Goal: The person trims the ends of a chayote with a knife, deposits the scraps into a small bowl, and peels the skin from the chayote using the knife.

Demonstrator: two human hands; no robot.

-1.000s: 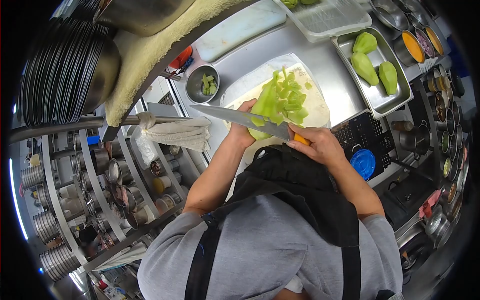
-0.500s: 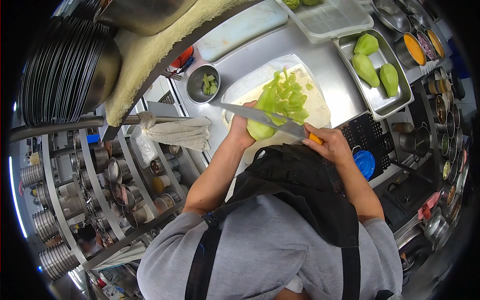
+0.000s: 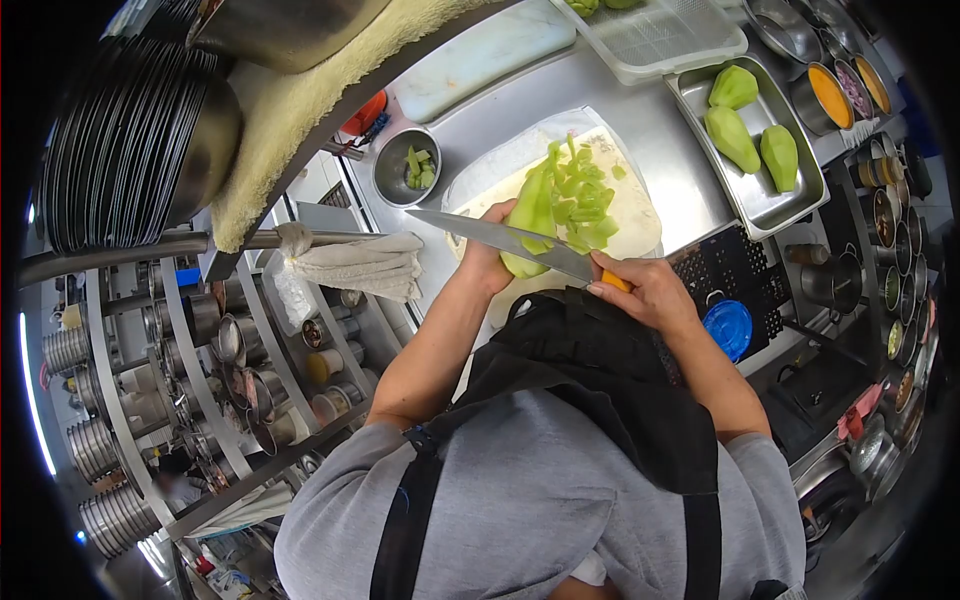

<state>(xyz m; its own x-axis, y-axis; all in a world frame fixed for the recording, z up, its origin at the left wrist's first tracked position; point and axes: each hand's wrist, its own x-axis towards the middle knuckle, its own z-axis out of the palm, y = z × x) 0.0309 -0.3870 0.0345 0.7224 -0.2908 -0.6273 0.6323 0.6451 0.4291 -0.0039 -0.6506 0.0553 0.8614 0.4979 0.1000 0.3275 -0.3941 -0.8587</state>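
Observation:
My left hand (image 3: pixel 486 258) is wrapped round a pale green peeled vegetable (image 3: pixel 533 212), held above a cream cutting board (image 3: pixel 633 212). In my right hand (image 3: pixel 648 288) is the orange handle of a large knife (image 3: pixel 510 240). Its wide blade lies across the vegetable and points to the left, passing over my left hand's fingers. Green peelings (image 3: pixel 585 195) are heaped on the board just beyond the blade. A steel bowl (image 3: pixel 385 178) with several green pieces stands to the left of the board.
At the right, a steel tray (image 3: pixel 755 212) holds three green vegetables, with a plastic basket (image 3: pixel 690 45) behind it. A white board (image 3: pixel 485 58) lies at the back. Towels (image 3: pixel 355 266) hang at left. A blue round object (image 3: pixel 728 329) is near my right forearm.
The knife first moved right and slightly down, then back left over the vegetable. My right hand moved with it. My left hand has kept its grip, and the vegetable has tilted slightly.

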